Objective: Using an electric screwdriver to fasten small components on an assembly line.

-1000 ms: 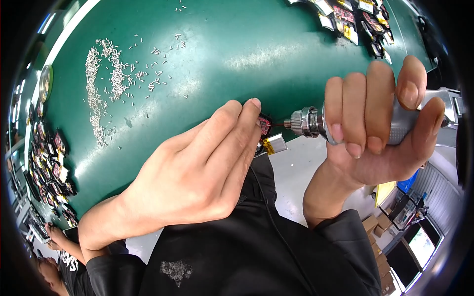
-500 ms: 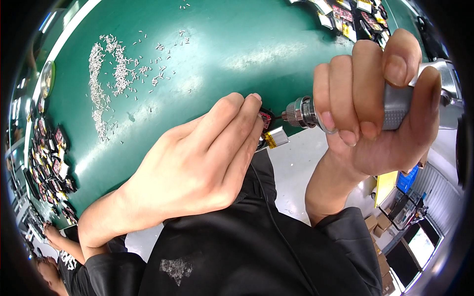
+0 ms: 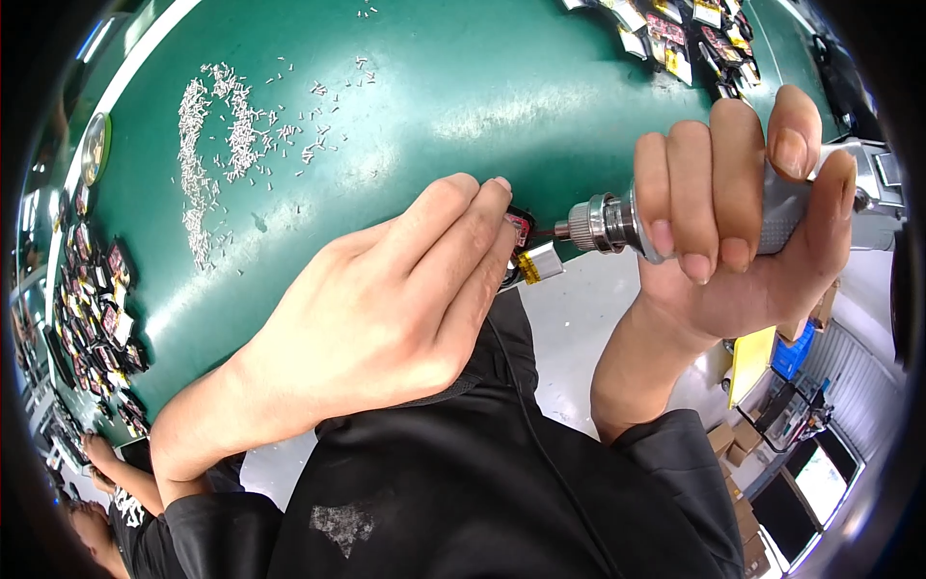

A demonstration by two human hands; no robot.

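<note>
The left hand [image 3: 386, 309] is held narrow, its fingers pressed together and bent over a small black plastic housing with a red circuit board [image 3: 522, 228] at the near edge of the green, glossy worktop [image 3: 434, 58]. It holds this housing at its left side; the thumb is hidden beneath. A flat silver rectangular battery with a yellow taped end [image 3: 545, 262] juts from the near side of the housing, out past the worktop's edge.

The right hand [image 3: 738, 285] is wrapped around a grey cylindrical power screwdriver with a ridged metal collar [image 3: 603, 224], fingers curled over the body and thumb on the far side. The driver lies nearly level, its thin dark bit [image 3: 548, 233] pointing left at the circuit board; whether the tip sits in a screw is too small to tell.

On the left of the worktop, well apart from the hands, many small silver screws [image 3: 193, 145] lie in two long heaps, with others scattered to their right. More black housings with red boards and silver batteries are piled at the far right [image 3: 675, 39] and along the left edge [image 3: 101, 328]. At the near left, a co-worker's hand [image 3: 101, 452] rests by the worktop.
</note>
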